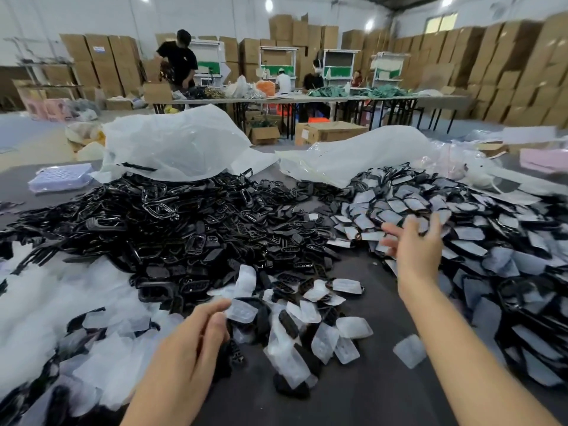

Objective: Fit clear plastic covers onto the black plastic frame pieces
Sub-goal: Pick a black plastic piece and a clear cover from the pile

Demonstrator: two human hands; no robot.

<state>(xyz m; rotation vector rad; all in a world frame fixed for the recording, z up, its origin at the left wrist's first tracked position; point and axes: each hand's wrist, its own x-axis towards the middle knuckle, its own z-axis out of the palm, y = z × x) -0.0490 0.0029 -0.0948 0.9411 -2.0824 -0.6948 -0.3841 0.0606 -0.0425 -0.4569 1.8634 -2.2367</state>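
Pinches a clear cover (242, 311) by one edge between thumb and forefinger of the left hand (190, 342), just in front of the heap of black frame pieces (184, 229). Spreads the right hand (415, 250) wide, gripping nothing, to the right of that heap, above the stack of covered frames (491, 241).

Judged very light, thin and springy, probably slick — easily creased or flicked away. Best taken at the rim, not the domed middle. Frames likely stiff and light; safe to grip by the long sides.

More loose covers (350, 327) scattered in front of the heap.

Directly behind the heap, a slumped bag (175, 146) with its mouth toward the frames; behind and to the right, a second bag (353, 155) — contents of both impossible to tell through the film.
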